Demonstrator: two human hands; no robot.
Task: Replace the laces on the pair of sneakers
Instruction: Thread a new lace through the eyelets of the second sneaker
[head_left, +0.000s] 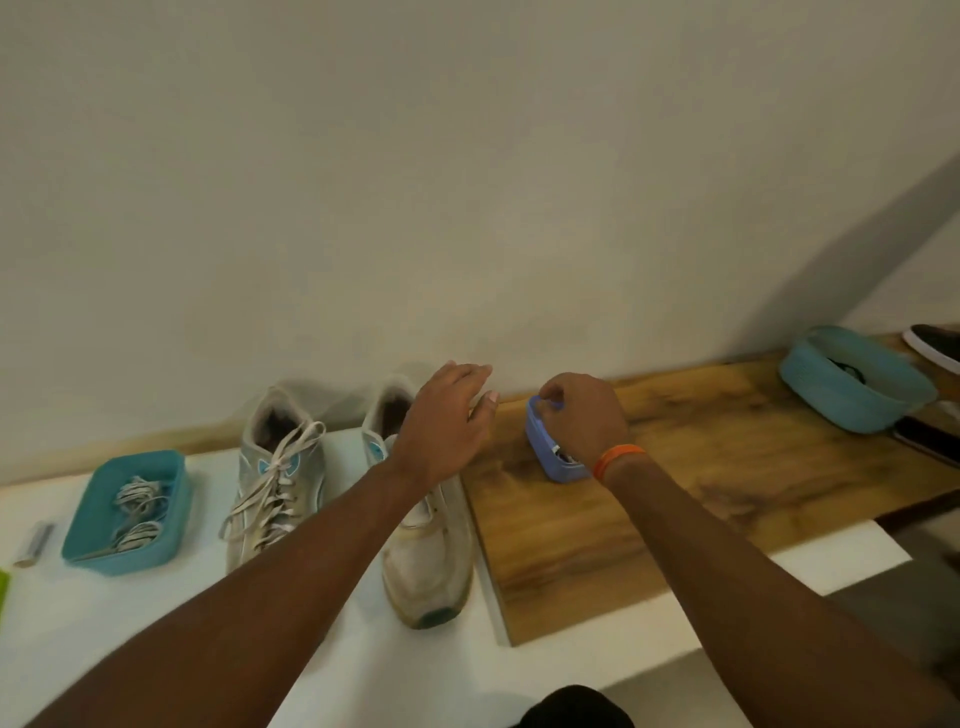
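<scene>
Two worn white sneakers with teal marks stand side by side on the white table. The left sneaker (275, 483) is laced with loose white laces. The right sneaker (431, 551) is partly hidden by my left forearm, and its lace area is covered. My left hand (447, 421) hovers over the right sneaker's collar with relaxed fingers, holding nothing. My right hand (582, 415), with an orange wristband, grips the far rim of a small blue-purple basket (558, 460) on the wooden board. What lies in it is hard to tell.
A teal tray (174, 512) at the left holds bundled white laces. A small grey tube (34, 543) lies beside it. The wooden board (701, 467) carries a teal basket (852, 384) at the far right, next to a dark shoe (935, 345). The wall rises right behind.
</scene>
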